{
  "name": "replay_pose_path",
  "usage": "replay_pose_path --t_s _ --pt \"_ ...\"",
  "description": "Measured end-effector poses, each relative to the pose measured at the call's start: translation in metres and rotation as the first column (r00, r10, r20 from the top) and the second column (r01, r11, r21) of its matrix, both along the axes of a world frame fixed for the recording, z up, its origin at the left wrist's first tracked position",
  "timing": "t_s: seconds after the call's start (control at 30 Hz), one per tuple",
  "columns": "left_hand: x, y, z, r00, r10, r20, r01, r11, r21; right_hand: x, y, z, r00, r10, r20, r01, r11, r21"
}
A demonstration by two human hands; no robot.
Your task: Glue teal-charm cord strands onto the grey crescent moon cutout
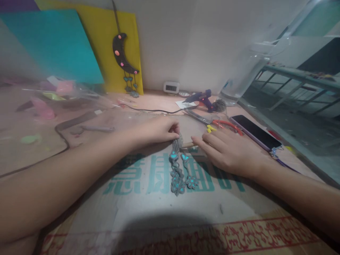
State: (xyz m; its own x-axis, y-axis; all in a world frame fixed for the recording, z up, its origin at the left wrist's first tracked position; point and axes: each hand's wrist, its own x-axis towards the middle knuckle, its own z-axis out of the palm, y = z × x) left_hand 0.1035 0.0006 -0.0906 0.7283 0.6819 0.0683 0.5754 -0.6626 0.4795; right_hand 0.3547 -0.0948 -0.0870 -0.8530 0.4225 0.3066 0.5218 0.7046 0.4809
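Grey charms [177, 186] rough, matt; stick [188, 144] wood-like; phone screen [255, 131] smooth, glossy.

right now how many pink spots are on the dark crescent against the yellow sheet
4 on the dark crescent: top spot near the upper tip, second spot on the outer curve, third spot below that, last spot at the lower tip. Its back is hidden.

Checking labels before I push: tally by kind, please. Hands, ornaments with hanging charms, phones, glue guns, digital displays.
Hands: 2 (left hand, right hand)
Ornaments: 2 (grey ornament at the hands, dark crescent against yellow board)
Phones: 1 (phone)
Glue guns: 1 (glue gun)
Digital displays: 1 (white display)
Total: 7
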Motion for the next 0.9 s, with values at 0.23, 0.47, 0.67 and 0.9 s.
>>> replay_pose_path --t_s 0.23,0.47,0.67,0.9 --pt "0.000 -0.001 0.003 1.000 0.005 -0.027 -0.005 1.000 -0.029 -0.004 0.011 -0.003 0.980 -0.082 -0.182 0.057 0.989 -0.140" --pt "-0.001 0.002 0.005 0.999 0.022 -0.036 -0.022 1.000 -0.001 -0.010 0.012 -0.006 0.963 -0.127 -0.238 0.075 0.973 -0.218" --pt "0.003 -0.006 0.009 0.997 0.022 -0.069 -0.024 0.999 -0.029 0.002 0.024 -0.012 0.903 -0.287 -0.319 0.182 0.929 -0.321" --pt "0.002 -0.002 0.003 1.000 -0.013 -0.029 0.012 1.000 -0.023 0.009 0.041 -0.012 0.859 -0.329 -0.393 0.183 0.913 -0.365"
